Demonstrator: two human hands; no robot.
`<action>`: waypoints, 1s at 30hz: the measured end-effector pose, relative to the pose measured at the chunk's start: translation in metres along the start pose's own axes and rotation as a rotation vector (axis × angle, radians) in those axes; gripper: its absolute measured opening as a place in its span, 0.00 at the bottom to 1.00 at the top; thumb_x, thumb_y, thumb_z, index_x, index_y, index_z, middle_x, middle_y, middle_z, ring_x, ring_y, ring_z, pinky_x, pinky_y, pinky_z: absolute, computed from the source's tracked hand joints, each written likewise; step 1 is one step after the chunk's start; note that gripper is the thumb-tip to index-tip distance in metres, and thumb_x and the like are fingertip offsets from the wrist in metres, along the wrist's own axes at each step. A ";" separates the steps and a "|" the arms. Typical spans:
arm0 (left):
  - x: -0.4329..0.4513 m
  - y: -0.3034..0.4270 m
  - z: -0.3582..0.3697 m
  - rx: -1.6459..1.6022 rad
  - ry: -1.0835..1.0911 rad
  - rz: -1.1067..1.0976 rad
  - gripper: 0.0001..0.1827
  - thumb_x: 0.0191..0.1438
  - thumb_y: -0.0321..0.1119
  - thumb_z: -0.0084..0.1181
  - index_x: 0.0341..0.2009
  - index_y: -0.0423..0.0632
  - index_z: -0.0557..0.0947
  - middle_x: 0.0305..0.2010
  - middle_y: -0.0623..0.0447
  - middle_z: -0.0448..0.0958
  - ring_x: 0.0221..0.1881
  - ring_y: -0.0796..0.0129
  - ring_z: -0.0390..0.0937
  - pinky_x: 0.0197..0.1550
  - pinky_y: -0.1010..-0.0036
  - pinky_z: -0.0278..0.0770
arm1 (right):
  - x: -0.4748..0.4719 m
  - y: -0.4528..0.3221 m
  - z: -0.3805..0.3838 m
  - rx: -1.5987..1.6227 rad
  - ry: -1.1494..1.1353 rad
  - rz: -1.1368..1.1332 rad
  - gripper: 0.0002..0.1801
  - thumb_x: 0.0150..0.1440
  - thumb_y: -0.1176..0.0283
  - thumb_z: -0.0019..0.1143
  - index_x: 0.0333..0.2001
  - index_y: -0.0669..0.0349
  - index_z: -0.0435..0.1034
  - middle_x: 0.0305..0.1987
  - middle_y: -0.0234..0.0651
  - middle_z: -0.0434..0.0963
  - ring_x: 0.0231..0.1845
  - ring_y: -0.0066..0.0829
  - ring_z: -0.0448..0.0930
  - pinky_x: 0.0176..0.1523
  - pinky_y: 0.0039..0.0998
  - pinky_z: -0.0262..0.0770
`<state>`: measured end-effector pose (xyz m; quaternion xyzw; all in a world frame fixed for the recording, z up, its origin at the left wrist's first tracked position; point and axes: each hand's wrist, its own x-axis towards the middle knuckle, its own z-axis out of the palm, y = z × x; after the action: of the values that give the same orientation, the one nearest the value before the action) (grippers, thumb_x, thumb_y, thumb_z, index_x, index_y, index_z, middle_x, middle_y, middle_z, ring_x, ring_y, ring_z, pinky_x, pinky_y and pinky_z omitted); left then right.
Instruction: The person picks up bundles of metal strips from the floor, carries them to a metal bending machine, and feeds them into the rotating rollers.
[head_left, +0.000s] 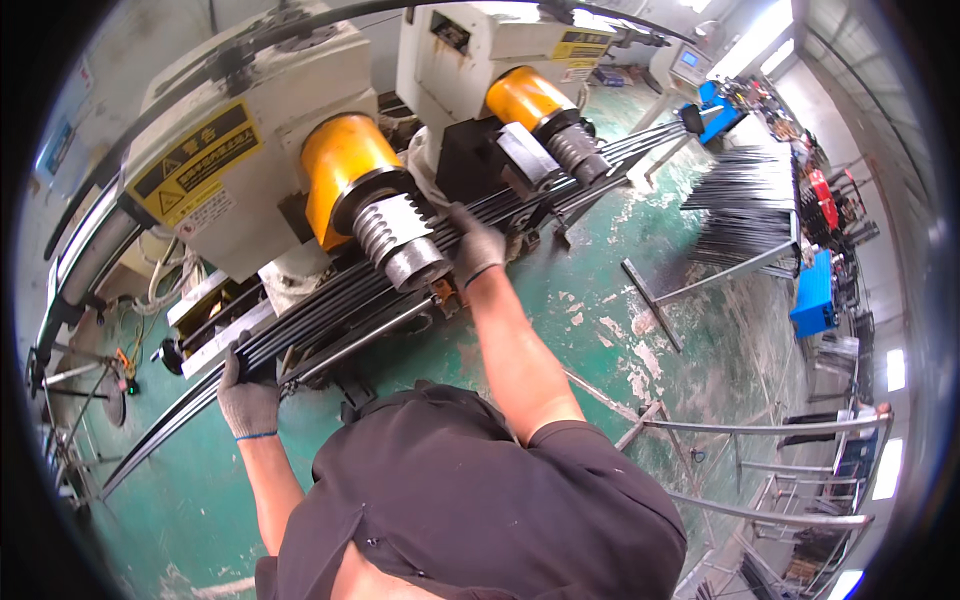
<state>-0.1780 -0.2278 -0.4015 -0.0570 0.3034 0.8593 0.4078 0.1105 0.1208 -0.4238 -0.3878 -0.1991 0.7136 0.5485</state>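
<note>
Long dark metal rods (322, 307) lie side by side beneath two machine heads with yellow covers. My left hand (249, 397), in a grey knit glove, grips the bundle near its left part, thumb on the near side. My gloved right hand (478, 244) lies on the rods just right of a grooved steel cylinder (401, 240); its fingertips are blurred, so its hold is unclear. A second grooved cylinder (577, 150) sits farther right, beside a metal block (529, 159). The rods' left ends reach out over the floor.
Pale machine housings (217, 165) with yellow warning labels stand behind the rods. A bright round bar (360, 337) runs along the near side. At right, a metal rack (793, 217) holds many dark rods. Metal frames (765, 427) stand lower right, with a person (832, 420) beyond.
</note>
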 end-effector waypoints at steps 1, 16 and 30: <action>0.002 0.007 -0.003 -0.032 0.028 0.032 0.17 0.70 0.34 0.55 0.56 0.35 0.81 0.58 0.41 0.83 0.63 0.46 0.77 0.72 0.49 0.71 | 0.006 -0.010 -0.004 -0.002 0.036 -0.004 0.20 0.62 0.77 0.67 0.55 0.75 0.73 0.48 0.43 0.83 0.47 0.42 0.85 0.50 0.41 0.86; 0.006 0.010 -0.015 -0.006 0.111 0.208 0.18 0.73 0.36 0.52 0.56 0.34 0.80 0.56 0.39 0.82 0.59 0.52 0.80 0.69 0.59 0.76 | -0.029 0.013 -0.001 -0.194 -0.141 0.126 0.23 0.59 0.72 0.74 0.52 0.76 0.76 0.47 0.39 0.84 0.42 0.33 0.85 0.48 0.36 0.82; -0.042 0.066 -0.036 -0.150 0.111 0.261 0.26 0.76 0.46 0.45 0.66 0.40 0.72 0.65 0.40 0.77 0.67 0.46 0.75 0.75 0.47 0.66 | -0.001 -0.037 -0.020 -0.129 -0.138 0.093 0.45 0.70 0.37 0.48 0.76 0.61 0.60 0.78 0.41 0.67 0.76 0.46 0.68 0.80 0.48 0.57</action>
<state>-0.2037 -0.3081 -0.3843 -0.0948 0.2655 0.9207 0.2698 0.1492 0.1286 -0.4093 -0.3812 -0.2638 0.7488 0.4736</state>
